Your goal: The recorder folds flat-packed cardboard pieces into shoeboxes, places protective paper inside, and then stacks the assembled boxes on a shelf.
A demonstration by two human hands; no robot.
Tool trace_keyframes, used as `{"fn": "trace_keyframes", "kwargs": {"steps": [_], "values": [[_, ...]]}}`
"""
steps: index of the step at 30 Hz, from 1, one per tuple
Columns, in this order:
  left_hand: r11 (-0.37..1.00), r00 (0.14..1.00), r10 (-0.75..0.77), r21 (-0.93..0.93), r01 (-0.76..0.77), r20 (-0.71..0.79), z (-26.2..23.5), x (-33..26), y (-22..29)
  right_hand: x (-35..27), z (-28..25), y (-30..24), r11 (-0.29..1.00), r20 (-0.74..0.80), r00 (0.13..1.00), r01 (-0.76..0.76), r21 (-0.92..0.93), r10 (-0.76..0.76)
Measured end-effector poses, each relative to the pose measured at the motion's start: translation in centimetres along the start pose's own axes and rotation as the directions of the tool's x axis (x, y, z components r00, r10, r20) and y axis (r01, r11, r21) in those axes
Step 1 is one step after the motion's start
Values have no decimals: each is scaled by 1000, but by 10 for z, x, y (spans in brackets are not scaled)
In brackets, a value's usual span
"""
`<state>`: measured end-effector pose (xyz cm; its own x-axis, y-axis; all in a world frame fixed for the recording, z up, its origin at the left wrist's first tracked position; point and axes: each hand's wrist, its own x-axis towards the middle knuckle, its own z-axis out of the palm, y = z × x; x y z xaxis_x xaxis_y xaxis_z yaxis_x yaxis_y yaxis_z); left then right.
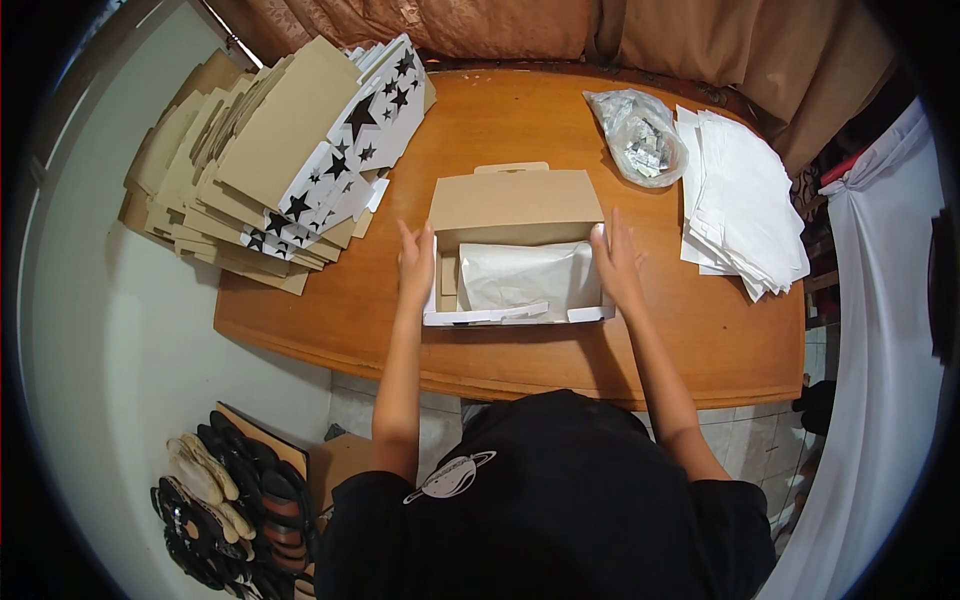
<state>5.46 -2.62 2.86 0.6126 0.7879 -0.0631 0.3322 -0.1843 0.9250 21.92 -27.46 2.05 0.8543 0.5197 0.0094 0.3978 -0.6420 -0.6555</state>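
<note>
An unlidded cardboard box (515, 205) sits on the wooden table in front of me, its brown lid flap folded up and back, its outer walls white. Inside lies a sheet of white paper (525, 275), covering most of the bottom; what is under it, if anything, is hidden. My left hand (414, 265) holds the box's left side, thumb along the wall and fingers outside it. At the opposite side, my right hand (618, 262) grips the right wall, its thumb near the upper edge. Between them the two hands steady the box.
Flattened cardboard boxes (285, 130), some white with black stars, are piled at the table's left. On the right lie a clear plastic bag (640, 140) of small pieces and a stack of white paper (740, 200). Several shoes (215, 490) stand at lower left; a brown curtain (700, 40) hangs behind.
</note>
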Motion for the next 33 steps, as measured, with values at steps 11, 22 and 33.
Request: {"fn": "trace_keyframes", "kwargs": {"steps": [11, 22, 33], "values": [[562, 987, 153, -818, -122, -42, -2, 11, -17, 26, 9, 22, 555, -420, 895, 429, 713, -151], [830, 896, 444, -390, -399, 27, -29, -75, -39, -55, -15, 25, 662, -316, 879, 476, 579, -357], [861, 859, 503, -35, -508, -98, -10, -114, -52, -71, 7, 40, 818, -191, 904, 428, 384, -383]]}}
